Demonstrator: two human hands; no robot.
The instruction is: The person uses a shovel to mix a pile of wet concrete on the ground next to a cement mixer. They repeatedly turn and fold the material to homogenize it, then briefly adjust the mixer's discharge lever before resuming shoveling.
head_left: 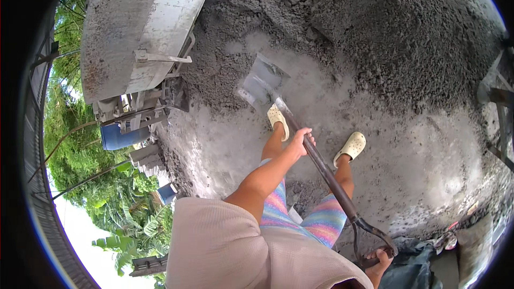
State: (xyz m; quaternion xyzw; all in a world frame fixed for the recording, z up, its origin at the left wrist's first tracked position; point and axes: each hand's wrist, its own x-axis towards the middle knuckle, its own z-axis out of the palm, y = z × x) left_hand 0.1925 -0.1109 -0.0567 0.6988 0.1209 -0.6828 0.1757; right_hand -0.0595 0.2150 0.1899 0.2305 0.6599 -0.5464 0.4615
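Observation:
A shovel [332, 179] slants across in front of me, from its D-shaped handle at lower right up to the flat metal blade [261, 79]. My left hand [304, 142] is wrapped around the middle of the shaft. Down by my right side, my right hand [379, 260] grips the crossbar of the handle. The blade is low over the dusty ground, just beyond my left clog [278, 120]; whether it touches the ground I cannot tell. No heap of material shows on it. Beyond it rises a big pile of grey, crumbly sand-like material [407, 32].
A large grey metal machine part [123, 37] stands at the far left, with a blue barrel [124, 136] below it. At the right edge is a dark metal frame [500, 101]. Dark plastic sheeting [409, 267] lies at lower right. My right clog [350, 147] is on the concrete.

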